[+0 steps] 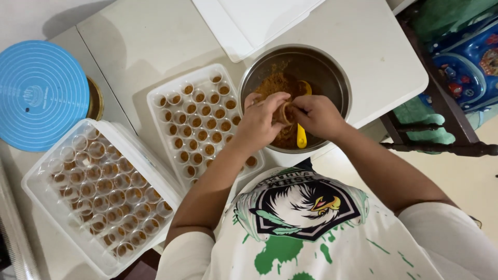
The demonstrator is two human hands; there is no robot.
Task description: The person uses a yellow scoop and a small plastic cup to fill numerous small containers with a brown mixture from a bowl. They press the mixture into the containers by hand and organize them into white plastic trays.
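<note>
— Nearest to us is that white shirt with the green splashes (311,228), and just past it both hands meet over the steel bowl (295,98). What's going on there?

— Filling, I'd judge. The left hand (259,122) has its fingers curled round a small clear cup (284,113), pinched at the rim, and the right hand (316,116) is closed in against the same cup from the other side, fingertips pressing on it. Whether the right hand grips anything of its own, I cannot tell.

— And the yellow spoon (302,136)?

— Lying in the bowl, handle pointing toward the person, just under the right hand and apparently let go. The brown paste (277,83) sits beneath and behind the cup.

— So the cup is right over the bowl?

— Yes, between both hands, above the paste, off the counter (155,41). The next move, to my eye, calls for a steady carry leftward to the open tray of filled cups (199,122) just beside the bowl (its near corner shows gaps), set down upright without nudging neighbours.

— And the other tray (101,192)?

— Lidded box, farther left, below the blue disc (41,93), well apart from the hands.
</note>
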